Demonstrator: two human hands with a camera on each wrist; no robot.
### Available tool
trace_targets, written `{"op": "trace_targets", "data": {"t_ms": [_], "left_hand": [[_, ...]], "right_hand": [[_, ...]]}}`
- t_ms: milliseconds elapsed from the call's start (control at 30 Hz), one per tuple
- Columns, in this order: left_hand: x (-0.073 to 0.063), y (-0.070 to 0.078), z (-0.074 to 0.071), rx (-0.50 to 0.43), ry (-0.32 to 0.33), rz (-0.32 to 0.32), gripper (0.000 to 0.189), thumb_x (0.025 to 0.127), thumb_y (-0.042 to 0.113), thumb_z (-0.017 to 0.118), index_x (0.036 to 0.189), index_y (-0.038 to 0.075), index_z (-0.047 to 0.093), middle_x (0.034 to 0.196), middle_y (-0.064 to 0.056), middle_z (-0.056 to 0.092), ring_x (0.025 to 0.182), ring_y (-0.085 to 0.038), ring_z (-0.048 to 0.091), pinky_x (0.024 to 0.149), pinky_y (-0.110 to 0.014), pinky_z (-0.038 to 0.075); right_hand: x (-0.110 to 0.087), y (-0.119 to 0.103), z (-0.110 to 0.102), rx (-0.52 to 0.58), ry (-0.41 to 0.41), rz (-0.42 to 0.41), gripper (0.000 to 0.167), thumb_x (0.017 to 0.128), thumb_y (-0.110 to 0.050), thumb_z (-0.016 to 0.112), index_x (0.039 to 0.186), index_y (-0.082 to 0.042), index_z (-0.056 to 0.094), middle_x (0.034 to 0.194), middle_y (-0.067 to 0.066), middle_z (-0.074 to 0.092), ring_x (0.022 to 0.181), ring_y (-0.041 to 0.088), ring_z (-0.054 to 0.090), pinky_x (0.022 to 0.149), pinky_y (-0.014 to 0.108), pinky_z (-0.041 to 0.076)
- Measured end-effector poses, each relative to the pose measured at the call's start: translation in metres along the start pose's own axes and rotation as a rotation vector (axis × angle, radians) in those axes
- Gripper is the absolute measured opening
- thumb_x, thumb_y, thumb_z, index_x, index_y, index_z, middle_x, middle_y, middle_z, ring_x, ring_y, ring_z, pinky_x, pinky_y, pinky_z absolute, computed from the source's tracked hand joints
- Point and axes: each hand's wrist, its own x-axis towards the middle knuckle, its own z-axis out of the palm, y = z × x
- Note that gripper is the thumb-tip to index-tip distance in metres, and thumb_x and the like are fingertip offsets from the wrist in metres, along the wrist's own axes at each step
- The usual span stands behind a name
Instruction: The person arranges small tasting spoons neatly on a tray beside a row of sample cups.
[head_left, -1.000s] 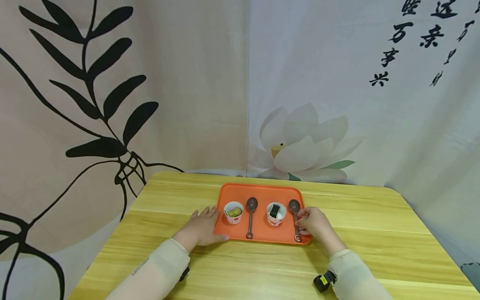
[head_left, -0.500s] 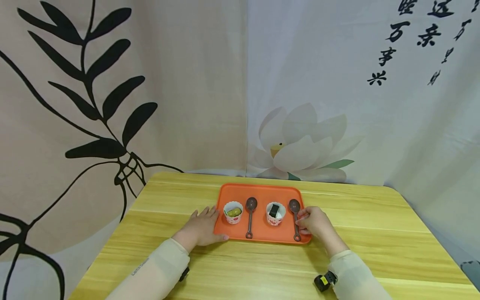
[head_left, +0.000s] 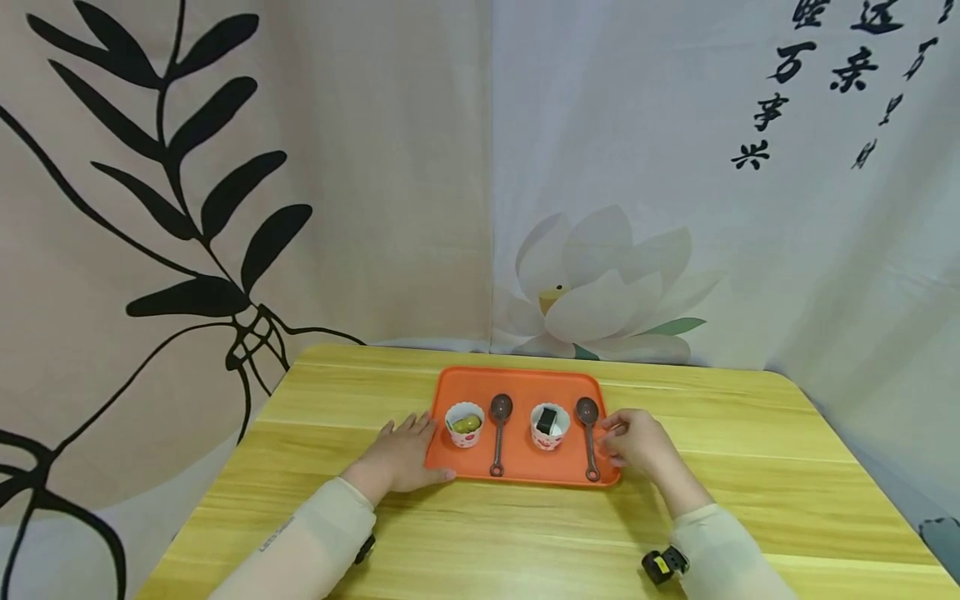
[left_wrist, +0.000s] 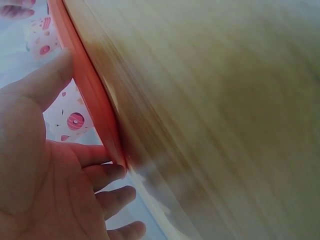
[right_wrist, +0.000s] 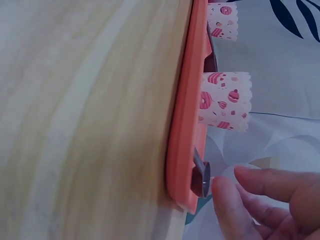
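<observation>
An orange tray [head_left: 540, 385] lies on the table with two patterned paper cups and two brown spoons on it. In the left cup [head_left: 464, 438] sits something yellow-green; a dark block stands in the right cup [head_left: 546, 442]. Between the cups lies the left spoon [head_left: 498, 437]. The right spoon [head_left: 589, 429] lies along the tray's right side, bowl pointing away. My left hand [head_left: 405, 457] rests with spread fingers at the tray's left edge, thumb touching its front corner. Beside the right spoon, my right hand [head_left: 643, 447] hovers with loosely bent fingers and nothing in them.
The wooden table [head_left: 480, 542] carries the tray near its far edge. Behind it hangs a curtain [head_left: 405, 208] printed with leaves, a lotus and writing. A small black camera [head_left: 663, 565] is worn at the right wrist.
My right hand has let go of the right spoon's handle and moved slightly to the right. The spoon stays on the tray, and my left hand keeps its place.
</observation>
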Motion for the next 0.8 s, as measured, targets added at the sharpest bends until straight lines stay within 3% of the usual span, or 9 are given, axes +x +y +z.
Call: {"op": "trace_targets", "data": {"t_ms": [600,800], "left_hand": [[0.001,-0.003,0.002,-0.02,0.004,0.013,0.097,0.088,0.064,0.064,0.154,-0.001,0.034,0.161,-0.018,0.028,0.148,-0.041,0.024,0.117,-0.062,0.019],[0.001,-0.005,0.003,-0.019,0.018,0.029,0.097,0.088,0.065,0.064,0.153,-0.001,0.036,0.161,-0.019,0.03,0.148,-0.041,0.026,0.116,-0.062,0.02]], "right_hand": [[-0.015,-0.01,-0.018,-0.087,0.006,-0.06,0.025,0.091,0.003,0.063,0.115,0.009,0.063,0.092,0.014,0.061,0.076,0.027,0.067,0.069,0.042,0.061],[-0.021,-0.013,-0.023,-0.123,0.007,-0.08,0.027,0.094,-0.008,0.068,0.117,0.007,0.063,0.097,0.014,0.063,0.076,0.027,0.07,0.068,0.04,0.061]]}}
